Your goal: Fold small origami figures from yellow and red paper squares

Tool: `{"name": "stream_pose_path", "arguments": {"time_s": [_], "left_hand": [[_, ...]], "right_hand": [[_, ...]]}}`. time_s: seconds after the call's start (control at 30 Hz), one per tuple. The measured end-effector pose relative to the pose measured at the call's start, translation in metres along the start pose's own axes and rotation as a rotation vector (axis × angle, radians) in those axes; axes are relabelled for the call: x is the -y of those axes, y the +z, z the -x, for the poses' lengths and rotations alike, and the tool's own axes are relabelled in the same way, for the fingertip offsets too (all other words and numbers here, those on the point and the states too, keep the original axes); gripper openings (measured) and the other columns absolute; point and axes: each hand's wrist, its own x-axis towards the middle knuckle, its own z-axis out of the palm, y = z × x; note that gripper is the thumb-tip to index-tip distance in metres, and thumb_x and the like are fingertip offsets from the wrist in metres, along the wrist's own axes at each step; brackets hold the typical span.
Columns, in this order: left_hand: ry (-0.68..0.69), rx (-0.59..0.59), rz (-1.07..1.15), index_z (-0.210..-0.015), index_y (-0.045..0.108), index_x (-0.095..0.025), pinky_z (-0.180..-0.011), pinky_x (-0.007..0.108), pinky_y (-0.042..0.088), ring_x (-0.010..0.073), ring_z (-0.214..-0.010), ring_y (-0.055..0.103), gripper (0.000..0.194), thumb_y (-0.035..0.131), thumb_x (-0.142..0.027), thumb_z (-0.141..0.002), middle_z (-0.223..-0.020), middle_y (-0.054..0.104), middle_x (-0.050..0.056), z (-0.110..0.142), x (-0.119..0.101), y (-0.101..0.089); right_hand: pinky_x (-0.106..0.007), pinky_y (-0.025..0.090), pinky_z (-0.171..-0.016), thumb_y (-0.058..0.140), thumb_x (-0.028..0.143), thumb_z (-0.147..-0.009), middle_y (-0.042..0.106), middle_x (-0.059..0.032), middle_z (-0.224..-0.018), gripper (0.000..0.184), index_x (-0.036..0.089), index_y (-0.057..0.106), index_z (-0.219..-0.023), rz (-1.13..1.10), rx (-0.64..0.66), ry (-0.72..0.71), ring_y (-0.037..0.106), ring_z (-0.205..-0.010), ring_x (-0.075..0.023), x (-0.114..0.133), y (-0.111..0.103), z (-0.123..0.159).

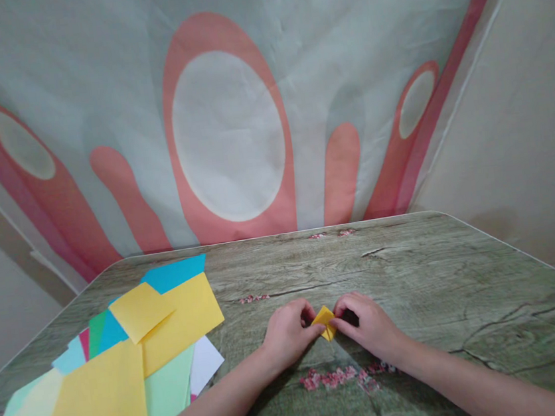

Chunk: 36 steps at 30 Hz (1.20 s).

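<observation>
A small folded piece of yellow paper [326, 323], roughly diamond-shaped, is held between my two hands over the middle of the table. My left hand [291, 327] pinches its left corner between thumb and fingers. On the opposite side, my right hand [365, 321] grips the right corner in the same way. A crease or slit runs down the lower part of the paper. Fingertips behind the paper are partly hidden.
Loose coloured sheets lie in a heap on the left, with a large yellow sheet [94, 402] in front and a blue sheet [179, 272] at the back. The wood-patterned table [414, 259] ends at a printed backdrop [229, 133].
</observation>
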Motion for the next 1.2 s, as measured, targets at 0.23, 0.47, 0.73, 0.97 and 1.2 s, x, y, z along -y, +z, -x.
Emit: {"name": "stream_pose_path", "arguments": {"time_s": [0.23,0.47,0.73,0.97,1.2], "left_hand": [[-0.104,-0.01,0.529,-0.062,0.056,-0.013,-0.05,0.02,0.033,0.0084,-0.052,0.044,0.028,0.071,-0.037,-0.063,-0.056,0.053,-0.004,-0.007,0.005,0.008],[-0.025,0.014,0.485,-0.065,0.056,-0.014,-0.052,0.02,0.033,0.0087,-0.055,0.044,0.026,0.071,-0.035,-0.065,-0.058,0.051,-0.004,-0.001,-0.004,0.01],[0.227,-0.157,0.294,-0.089,0.054,-0.018,-0.076,0.027,0.041,0.0157,-0.083,0.053,0.033,0.075,-0.029,-0.066,-0.088,0.059,0.002,0.008,-0.013,0.007],[0.482,-0.162,0.101,-0.085,0.062,-0.021,-0.08,0.032,0.038,0.0175,-0.085,0.053,0.01,0.06,-0.03,-0.082,-0.086,0.062,0.003,0.012,-0.016,0.001],[0.494,-0.192,0.169,-0.081,0.058,-0.019,-0.077,0.031,0.04,0.0165,-0.08,0.052,0.008,0.054,-0.024,-0.086,-0.079,0.061,0.004,0.013,-0.019,-0.003]], "right_hand": [[-0.027,0.042,-0.066,0.056,0.035,-0.083,0.061,-0.0005,-0.077,0.018,0.019,0.063,-0.083,-0.376,0.052,0.064,0.054,-0.072,-0.0155,0.004,-0.007,-0.002],[-0.026,0.044,-0.067,0.054,0.035,-0.084,0.062,-0.0028,-0.086,0.019,0.019,0.065,-0.083,-0.587,0.005,0.086,0.057,-0.077,-0.016,0.011,-0.009,0.001],[-0.029,0.037,-0.065,0.051,0.013,-0.08,0.06,-0.0034,-0.073,0.011,0.018,0.059,-0.073,0.061,-0.156,-0.317,0.053,-0.071,-0.0165,0.012,-0.012,0.006],[-0.031,0.035,-0.065,0.052,0.01,-0.077,0.061,-0.0025,-0.069,0.011,0.017,0.058,-0.073,0.253,-0.189,-0.497,0.052,-0.068,-0.0159,0.017,-0.011,0.006],[-0.03,0.039,-0.069,0.055,0.015,-0.08,0.063,-0.0023,-0.077,0.006,0.019,0.059,-0.081,0.05,-0.141,-0.395,0.056,-0.074,-0.0161,0.015,-0.009,0.005]]}}
